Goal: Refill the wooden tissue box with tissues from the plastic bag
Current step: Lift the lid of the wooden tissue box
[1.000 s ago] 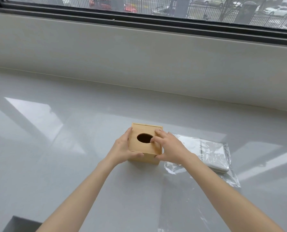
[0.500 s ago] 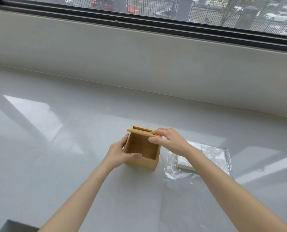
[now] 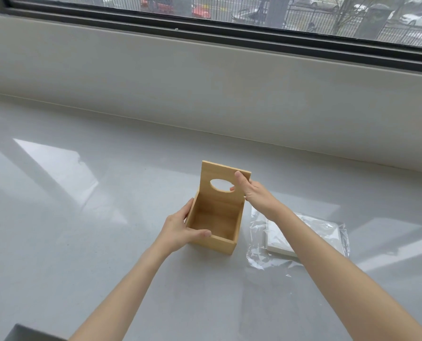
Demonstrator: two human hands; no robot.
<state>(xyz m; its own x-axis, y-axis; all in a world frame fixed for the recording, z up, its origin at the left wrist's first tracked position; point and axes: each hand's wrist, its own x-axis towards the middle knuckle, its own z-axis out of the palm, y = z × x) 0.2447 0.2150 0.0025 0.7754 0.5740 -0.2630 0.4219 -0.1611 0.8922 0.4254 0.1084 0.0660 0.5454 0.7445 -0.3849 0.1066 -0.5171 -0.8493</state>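
The wooden tissue box point(image 3: 215, 242) stands on the pale grey counter point(image 3: 82, 217), open at the top and empty inside. Its lid point(image 3: 211, 175), with an oval hole, is swung up to stand nearly upright at the box's far edge. My right hand point(image 3: 253, 194) pinches the lid's right edge, thumb on the near face by the hole. My left hand point(image 3: 180, 230) grips the box's near left corner, thumb over the front rim. To the right of the box lies the clear plastic bag point(image 3: 301, 236) holding a flat white stack of tissues point(image 3: 281, 244); my right forearm crosses over it.
A grey wall ledge point(image 3: 205, 89) rises behind the counter, with a dark-framed window point(image 3: 229, 11) above it. A dark object's corner point(image 3: 28, 333) shows at the bottom left edge of the view.
The lid lay shut on the box a second ago. My right hand has lifted it through half-open to nearly upright, while my left hand has kept hold of the box.
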